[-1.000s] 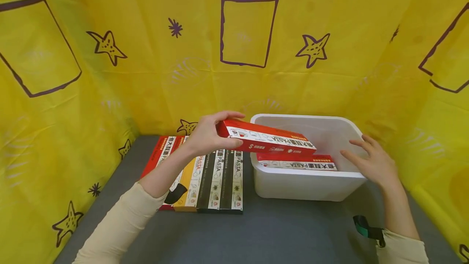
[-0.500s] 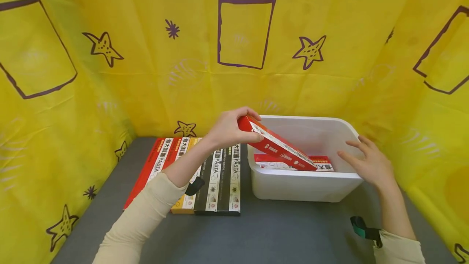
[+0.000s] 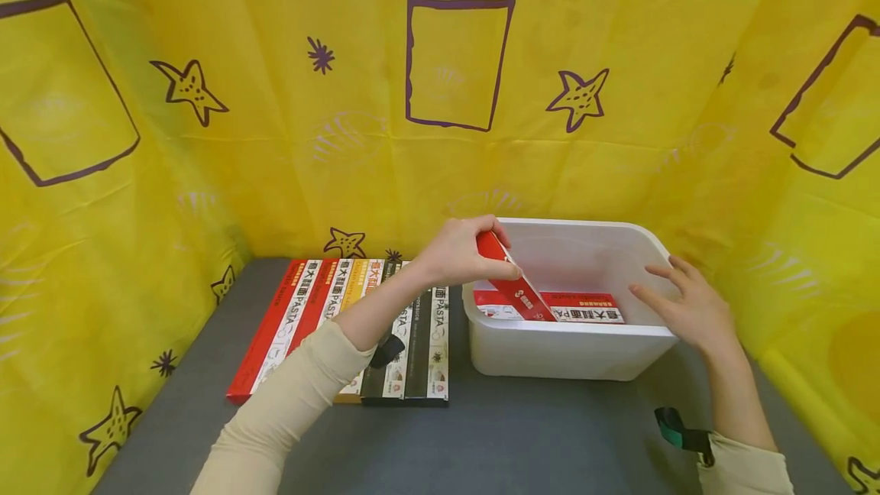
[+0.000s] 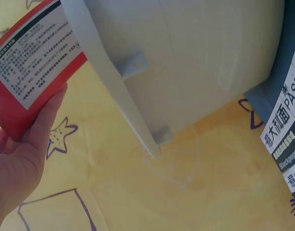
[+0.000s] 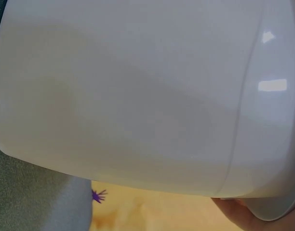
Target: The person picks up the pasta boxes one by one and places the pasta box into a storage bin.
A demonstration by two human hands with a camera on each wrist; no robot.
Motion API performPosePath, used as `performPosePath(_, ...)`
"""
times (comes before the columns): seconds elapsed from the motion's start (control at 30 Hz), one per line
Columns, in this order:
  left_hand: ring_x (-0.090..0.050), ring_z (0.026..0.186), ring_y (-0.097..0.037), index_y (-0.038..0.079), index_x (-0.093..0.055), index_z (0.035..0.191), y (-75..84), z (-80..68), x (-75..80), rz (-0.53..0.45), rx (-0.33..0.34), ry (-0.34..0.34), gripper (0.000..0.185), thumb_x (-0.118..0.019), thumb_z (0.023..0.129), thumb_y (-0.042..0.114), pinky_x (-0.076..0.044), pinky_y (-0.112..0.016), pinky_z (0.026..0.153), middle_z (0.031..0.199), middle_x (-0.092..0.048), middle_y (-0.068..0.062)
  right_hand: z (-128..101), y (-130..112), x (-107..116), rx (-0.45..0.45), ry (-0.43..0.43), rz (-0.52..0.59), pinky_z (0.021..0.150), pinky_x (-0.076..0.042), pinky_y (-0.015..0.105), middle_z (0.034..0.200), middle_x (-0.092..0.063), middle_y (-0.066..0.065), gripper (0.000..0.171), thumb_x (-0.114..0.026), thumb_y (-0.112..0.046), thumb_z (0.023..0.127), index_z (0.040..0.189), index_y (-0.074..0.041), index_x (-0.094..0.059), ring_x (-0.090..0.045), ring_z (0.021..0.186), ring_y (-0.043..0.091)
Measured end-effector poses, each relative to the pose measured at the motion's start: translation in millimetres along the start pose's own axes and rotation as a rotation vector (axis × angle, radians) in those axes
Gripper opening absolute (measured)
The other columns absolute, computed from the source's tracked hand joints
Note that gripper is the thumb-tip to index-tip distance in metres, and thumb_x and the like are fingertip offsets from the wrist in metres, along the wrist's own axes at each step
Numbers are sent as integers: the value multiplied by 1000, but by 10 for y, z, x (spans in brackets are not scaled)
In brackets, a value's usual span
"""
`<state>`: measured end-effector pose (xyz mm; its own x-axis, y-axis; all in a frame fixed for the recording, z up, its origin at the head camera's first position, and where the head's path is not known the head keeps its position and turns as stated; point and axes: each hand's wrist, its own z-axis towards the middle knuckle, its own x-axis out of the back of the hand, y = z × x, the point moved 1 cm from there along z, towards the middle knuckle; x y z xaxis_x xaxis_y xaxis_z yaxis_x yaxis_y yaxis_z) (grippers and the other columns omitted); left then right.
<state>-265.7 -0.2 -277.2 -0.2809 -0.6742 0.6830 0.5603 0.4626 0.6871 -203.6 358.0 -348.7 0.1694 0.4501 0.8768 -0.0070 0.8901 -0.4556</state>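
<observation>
The left hand reaches forward from a cream sleeve, forearm slanting up to the right across the row of pasta boxes, wrist just over the left rim of the white plastic tub. Its grip is closed round the upper end of a red pasta box, thumb underneath and fingers curled over the top; the left wrist view shows the box's printed white label held against the palm. The box stands steeply tilted, its lower end down inside the tub, leaning over a second red pasta box that lies flat along the tub's near wall.

The right hand hovers at the tub's right rim, palm down, fingers spread and nearly straight, holding nothing; whether the palm touches the rim cannot be told from the head view, though the right wrist view shows skin right against the rim's edge.

The tub and the row of boxes, red, yellow and black, lie side by side on a grey table. Yellow cloth printed with purple stars and rectangles hangs on all three sides
</observation>
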Motion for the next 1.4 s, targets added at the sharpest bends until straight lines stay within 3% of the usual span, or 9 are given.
performPosePath(0.27,-57,78,-11,19,-63,97,15,79,-171,40,-62,-62,35,-77,75,43,-50,-25,66,85,-61,6,4,-6,-19,5,8,-6,91,-24,74,151,-24,31,67,-51,-53,95,138,-2,-49,-29,125,60)
performPosePath(0.5,-59,72,-8,23,-59,98,37,119,-267,96,-55,-116,39,-77,74,49,-49,-23,64,79,-62,8,1,-27,-20,4,5,-1,92,-24,74,151,-24,31,67,-50,-54,95,138,-2,-49,-28,126,60)
performPosePath(0.63,-60,71,-8,21,-57,101,65,163,-318,91,-85,-178,40,-75,77,48,-49,-22,64,81,-62,8,-4,-21,-7,7,9,0,92,-23,74,151,-24,31,67,-50,-54,95,138,-2,-49,-28,126,60)
performPosePath(0.77,-58,88,-7,18,-56,118,93,227,-390,115,-119,-258,50,-71,82,49,-50,-20,71,101,-62,7,-2,-14,-1,10,14,5,92,-23,74,151,-24,32,67,-50,-54,95,137,-1,-50,-28,126,60)
performPosePath(0.83,-55,105,-8,15,-52,133,104,255,-433,160,-126,-299,63,-68,84,53,-49,-22,83,119,-59,6,0,-12,-2,10,12,7,92,-23,75,151,-24,32,67,-50,-54,95,137,-1,-50,-28,126,60)
performPosePath(0.93,-34,136,-16,17,-38,149,117,264,-485,317,-115,-364,79,-61,86,61,-30,-34,112,148,-42,2,1,-6,-11,5,9,9,91,-22,75,151,-23,32,68,-50,-54,95,138,-1,-49,-27,126,60)
performPosePath(1.03,-8,149,-25,21,-28,155,121,233,-509,483,-109,-405,87,-56,86,67,-1,-48,117,160,-22,-3,3,-2,-21,0,7,14,92,-22,76,151,-23,32,68,-50,-54,95,138,-1,-49,-26,127,60)
performPosePath(1.13,4,149,-25,24,-27,155,118,193,-499,522,-113,-400,87,-53,86,70,10,-50,115,163,-14,-4,4,-2,-28,-2,4,19,92,-22,76,151,-22,32,68,-50,-54,95,138,-1,-49,-26,127,60)
performPosePath(1.4,-9,148,-21,21,-32,154,82,96,-332,335,-166,-284,82,-59,88,62,-14,-43,117,161,-19,-4,4,-3,-24,10,12,8,91,-23,75,150,-23,32,67,-50,-53,95,138,-1,-49,-28,126,60)
